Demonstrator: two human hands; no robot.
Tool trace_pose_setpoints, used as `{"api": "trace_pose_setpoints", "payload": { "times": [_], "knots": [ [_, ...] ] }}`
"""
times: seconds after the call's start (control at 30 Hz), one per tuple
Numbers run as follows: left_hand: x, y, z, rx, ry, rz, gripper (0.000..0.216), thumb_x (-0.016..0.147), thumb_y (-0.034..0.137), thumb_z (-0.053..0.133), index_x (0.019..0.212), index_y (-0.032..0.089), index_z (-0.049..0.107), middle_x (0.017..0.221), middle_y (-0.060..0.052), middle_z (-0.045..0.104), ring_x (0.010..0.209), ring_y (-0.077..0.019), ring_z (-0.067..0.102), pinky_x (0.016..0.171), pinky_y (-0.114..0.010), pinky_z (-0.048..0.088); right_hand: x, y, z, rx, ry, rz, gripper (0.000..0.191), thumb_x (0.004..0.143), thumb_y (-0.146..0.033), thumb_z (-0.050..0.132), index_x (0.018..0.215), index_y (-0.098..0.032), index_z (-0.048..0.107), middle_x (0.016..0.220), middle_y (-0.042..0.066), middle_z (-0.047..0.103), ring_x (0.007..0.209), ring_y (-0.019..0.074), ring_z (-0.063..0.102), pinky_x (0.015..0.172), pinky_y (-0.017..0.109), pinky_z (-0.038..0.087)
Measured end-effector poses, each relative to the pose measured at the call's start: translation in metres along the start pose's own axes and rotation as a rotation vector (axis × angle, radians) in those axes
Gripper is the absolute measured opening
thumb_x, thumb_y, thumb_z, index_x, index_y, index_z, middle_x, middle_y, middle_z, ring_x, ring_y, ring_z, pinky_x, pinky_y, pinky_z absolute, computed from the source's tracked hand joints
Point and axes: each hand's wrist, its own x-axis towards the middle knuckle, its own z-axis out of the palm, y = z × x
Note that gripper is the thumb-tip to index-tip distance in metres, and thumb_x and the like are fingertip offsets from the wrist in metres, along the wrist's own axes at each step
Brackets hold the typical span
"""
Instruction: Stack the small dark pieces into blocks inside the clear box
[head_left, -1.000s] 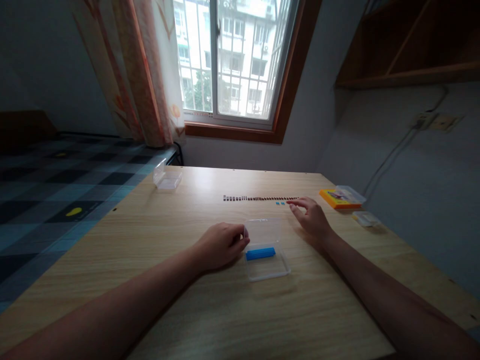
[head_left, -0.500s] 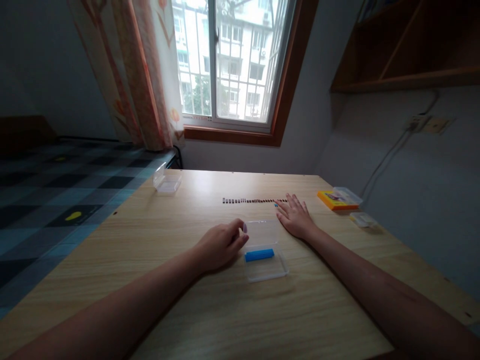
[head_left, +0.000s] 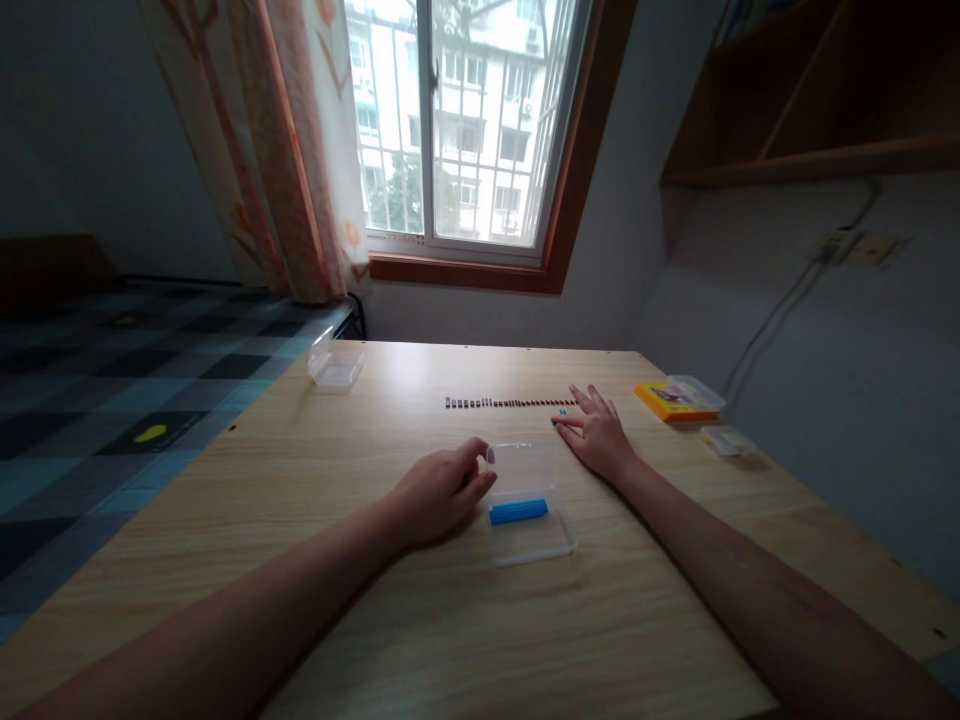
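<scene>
My left hand (head_left: pixel 441 490) rests on the wooden table (head_left: pixel 375 600), its curled fingers pinching the left edge of an open clear plastic box (head_left: pixel 531 500). A stack of blue pieces (head_left: pixel 518 511) lies inside that box. My right hand (head_left: pixel 596 432) lies flat on the table with fingers spread, just right of the box's raised lid. Its fingertips touch the right end of a long row of small dark pieces (head_left: pixel 506 403). Small blue pieces (head_left: pixel 562 412) lie beside its fingers.
Another clear box (head_left: pixel 334 363) sits at the table's far left corner. A yellow box with a clear lid (head_left: pixel 677 397) and a small clear container (head_left: pixel 723 439) stand at the right edge. A bed with a checked cover (head_left: pixel 112 380) is left of the table.
My right hand slid left along the row of pieces and lay flat near the box. My left hand stayed on the box's edge.
</scene>
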Motion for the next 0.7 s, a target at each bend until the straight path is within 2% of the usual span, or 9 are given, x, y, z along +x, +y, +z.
{"api": "trace_pose_setpoints", "payload": {
  "times": [0.13, 0.23, 0.37, 0.53, 0.7],
  "knots": [
    [0.000, -0.001, 0.000, -0.005, -0.001, 0.001, 0.017, 0.096, 0.034, 0.043, 0.104, 0.022, 0.051, 0.068, 0.002, 0.064, 0.060, -0.0178, 0.057, 0.059, -0.027, 0.036, -0.002, 0.004, -0.003, 0.013, 0.052, -0.034, 0.020, 0.091, -0.037, 0.062, 0.099, -0.034, 0.079, 0.156, 0.000, 0.039, 0.148, 0.0330, 0.022, 0.116, 0.060, 0.020],
    [0.000, -0.001, 0.001, -0.009, -0.007, 0.001, 0.017, 0.096, 0.034, 0.043, 0.105, 0.021, 0.051, 0.068, 0.002, 0.063, 0.060, -0.0179, 0.057, 0.059, -0.027, 0.036, -0.004, 0.007, -0.006, 0.028, 0.068, -0.074, 0.017, 0.089, -0.034, 0.064, 0.094, -0.030, 0.080, 0.151, 0.003, 0.046, 0.142, 0.0320, 0.033, 0.114, 0.056, 0.026],
    [0.000, -0.001, 0.001, -0.020, -0.010, -0.001, 0.017, 0.096, 0.033, 0.043, 0.104, 0.021, 0.051, 0.069, 0.002, 0.064, 0.061, -0.0181, 0.058, 0.060, -0.028, 0.037, -0.004, 0.010, -0.008, 0.089, 0.083, -0.149, 0.017, 0.087, -0.030, 0.065, 0.091, -0.024, 0.081, 0.137, 0.009, 0.059, 0.128, 0.0280, 0.047, 0.110, 0.048, 0.035],
    [0.000, 0.000, 0.000, -0.023, -0.010, -0.009, 0.017, 0.097, 0.034, 0.041, 0.105, 0.022, 0.052, 0.070, 0.002, 0.064, 0.063, -0.0181, 0.058, 0.061, -0.027, 0.038, -0.004, 0.009, -0.012, 0.127, 0.089, -0.179, 0.016, 0.088, -0.029, 0.065, 0.090, -0.023, 0.080, 0.121, 0.009, 0.068, 0.119, 0.0262, 0.053, 0.105, 0.045, 0.039],
    [0.000, 0.001, -0.002, -0.018, -0.011, -0.006, 0.016, 0.097, 0.033, 0.042, 0.101, 0.022, 0.052, 0.070, 0.001, 0.064, 0.063, -0.0183, 0.058, 0.061, -0.027, 0.038, -0.010, 0.004, -0.029, 0.163, 0.109, -0.182, 0.019, 0.091, -0.027, 0.061, 0.093, -0.020, 0.079, 0.103, 0.008, 0.073, 0.103, 0.0232, 0.061, 0.096, 0.039, 0.045]
  ]
}}
